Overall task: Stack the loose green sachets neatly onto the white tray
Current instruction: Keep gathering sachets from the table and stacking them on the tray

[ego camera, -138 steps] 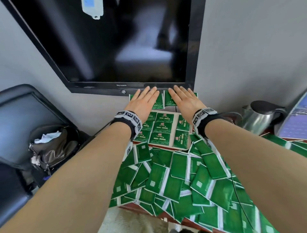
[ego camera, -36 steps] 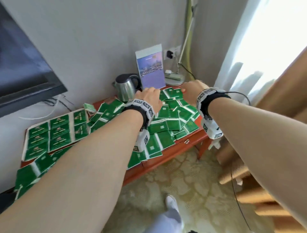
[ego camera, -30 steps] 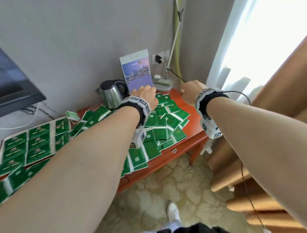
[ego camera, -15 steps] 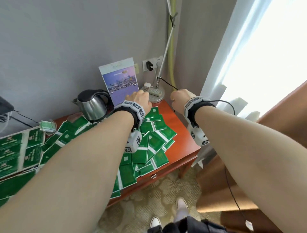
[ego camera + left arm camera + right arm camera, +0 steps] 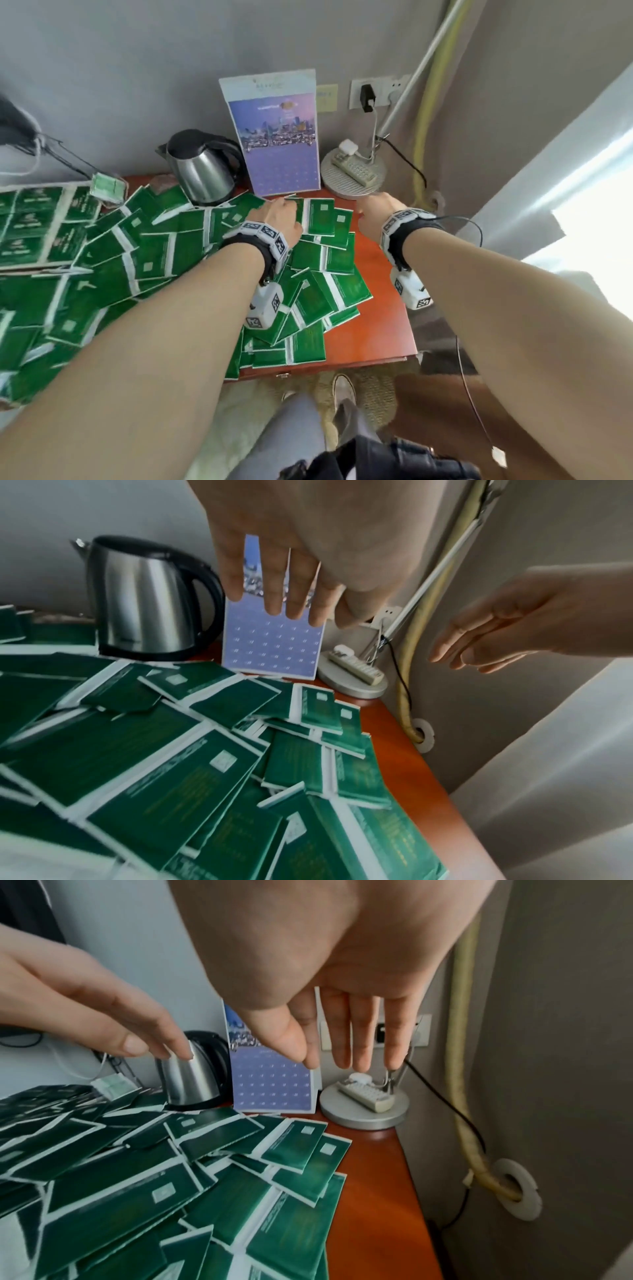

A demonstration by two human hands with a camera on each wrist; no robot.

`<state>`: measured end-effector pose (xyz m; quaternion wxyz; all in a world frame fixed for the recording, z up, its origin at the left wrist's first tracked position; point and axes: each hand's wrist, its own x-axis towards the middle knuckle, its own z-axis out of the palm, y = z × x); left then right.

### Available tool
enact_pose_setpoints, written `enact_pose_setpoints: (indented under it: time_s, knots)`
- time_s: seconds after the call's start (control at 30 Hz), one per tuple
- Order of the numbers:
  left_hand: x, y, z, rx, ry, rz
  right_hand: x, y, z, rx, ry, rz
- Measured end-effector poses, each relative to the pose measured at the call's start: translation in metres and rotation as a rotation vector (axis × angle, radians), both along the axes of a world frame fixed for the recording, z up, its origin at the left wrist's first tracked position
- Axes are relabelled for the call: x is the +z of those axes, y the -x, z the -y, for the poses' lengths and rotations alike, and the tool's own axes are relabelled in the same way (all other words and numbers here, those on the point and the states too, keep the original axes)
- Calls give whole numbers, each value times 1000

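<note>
Loose green sachets [image 5: 318, 270] lie heaped across the red-brown table [image 5: 380, 325]. The white tray [image 5: 41, 264] at the far left carries neat rows of sachets. My left hand [image 5: 277, 216] hovers over the far right end of the heap, near the standing card. Its fingers [image 5: 274, 588] are straight and hold nothing. My right hand [image 5: 371, 214] hangs above bare wood just right of the heap, by the lamp base. Its fingers [image 5: 342, 1042] are also straight and empty. Neither hand touches a sachet.
A steel kettle [image 5: 202, 168], a purple calendar card [image 5: 277, 137] and a round lamp base [image 5: 352, 174] with a remote on it stand along the wall. A pale packet [image 5: 106, 186] lies beside the tray. The table's right edge [image 5: 404, 301] borders a curtain.
Both hands left the tray under the TV and travelled right along the table to the heap's far end. The view swung right with them. The fingers went from loosely curled to straight.
</note>
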<state>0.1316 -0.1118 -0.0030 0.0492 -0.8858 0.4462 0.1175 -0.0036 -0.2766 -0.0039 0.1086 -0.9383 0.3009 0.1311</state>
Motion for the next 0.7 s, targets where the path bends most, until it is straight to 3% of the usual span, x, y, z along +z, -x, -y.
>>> enact_pose_setpoints:
  time_s: [0.33,0.5,0.7]
  knots:
    - [-87,-32,-10,78,-141,-115,-97,-28,8,-57,-173,-103]
    - [-110,-55,12,143,-49,-194,-124,-50,20,-256,-201,-51]
    - [-128,-78,62,-9,40,-162,-146,-74,39,-539,-249,-30]
